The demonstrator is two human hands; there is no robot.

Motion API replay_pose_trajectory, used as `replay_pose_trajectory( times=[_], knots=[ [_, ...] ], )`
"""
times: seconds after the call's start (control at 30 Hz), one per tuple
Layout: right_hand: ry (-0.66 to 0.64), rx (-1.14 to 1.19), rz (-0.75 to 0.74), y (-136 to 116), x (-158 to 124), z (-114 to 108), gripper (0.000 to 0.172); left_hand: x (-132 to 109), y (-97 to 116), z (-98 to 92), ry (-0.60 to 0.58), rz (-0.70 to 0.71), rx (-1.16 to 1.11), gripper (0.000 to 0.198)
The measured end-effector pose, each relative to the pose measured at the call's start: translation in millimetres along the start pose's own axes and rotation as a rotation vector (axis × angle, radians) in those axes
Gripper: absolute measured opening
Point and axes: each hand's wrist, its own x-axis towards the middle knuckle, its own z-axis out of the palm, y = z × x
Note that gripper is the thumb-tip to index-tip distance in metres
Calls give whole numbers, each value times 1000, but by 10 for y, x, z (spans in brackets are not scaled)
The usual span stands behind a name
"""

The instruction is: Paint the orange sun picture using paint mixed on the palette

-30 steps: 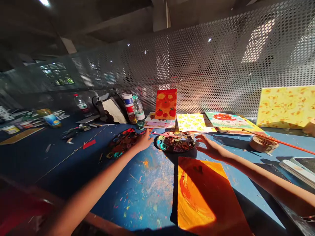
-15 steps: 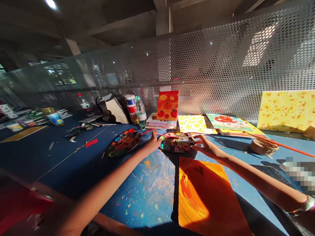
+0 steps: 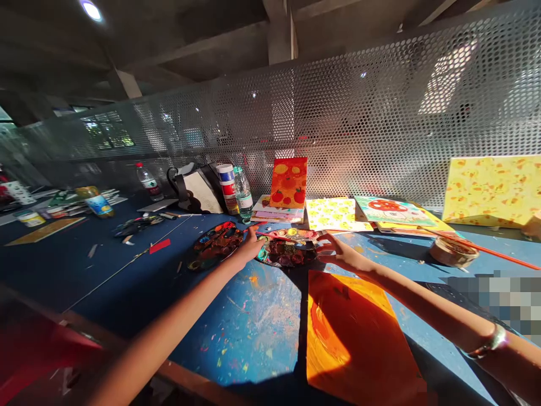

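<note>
A round paint palette [image 3: 291,258] with wells of mixed colours lies on the blue table between my two hands. My left hand [image 3: 251,247] grips its left edge, with the thumb on top. At the opposite edge, the curved fingers of my right hand [image 3: 343,255] take hold of the rim; their tips are partly hidden. A thin paintbrush [image 3: 276,237] rests across the palette's top. Close to my left hand sits a second, darker palette [image 3: 215,245]. An orange painted canvas [image 3: 359,338] lies flat in front of me, partly in shadow.
Behind the palettes stand a clear bottle [image 3: 243,197], stacked paint jars [image 3: 228,192] and a red canvas [image 3: 289,183] with painted fruit. Painted canvases [image 3: 393,211] lie at the back right, near a round container [image 3: 452,252] with a long orange brush [image 3: 499,252]. A perforated screen [image 3: 372,113] borders the table.
The palette between my hands has slid left, close against the second palette. Both hands have moved left with it. The orange canvas has stayed in place.
</note>
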Motion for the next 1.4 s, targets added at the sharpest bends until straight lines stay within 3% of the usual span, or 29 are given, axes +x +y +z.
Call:
replay_pose_trajectory(
  times=[0.1,0.27,0.43,0.6,0.8,1.03,1.13,1.2,1.27,1.33,1.4],
  knots=[
    [-35,-42,-28,-14,47,28,29,53,-35,-107,11,18,161,44],
    [54,-189,-68,-12,21,-100,33,223,-38,-321,18,171,467,33],
    [133,-412,-90,-102,-276,-381,31,454,-31,-443,-4,314,711,31],
    [263,-461,-41,-138,-671,-548,31,565,-45,-447,-48,407,843,34],
    [404,-545,-58,-21,-1122,-707,29,442,1,-577,2,418,902,11],
    [618,-608,69,40,-1717,-1038,30,-46,222,-888,216,390,895,23],
    [699,-630,98,20,-1906,-879,27,-304,354,-939,355,388,910,27],
    [646,-647,40,52,-1992,-597,35,-451,440,-933,444,350,925,28],
    [568,-650,-112,126,-2054,-245,67,-572,511,-911,486,292,936,28],
    [481,-684,-154,211,-2092,80,99,-671,560,-885,499,234,940,25],
    [361,-718,-143,259,-2095,312,114,-758,588,-858,502,184,932,22]
  ],
)
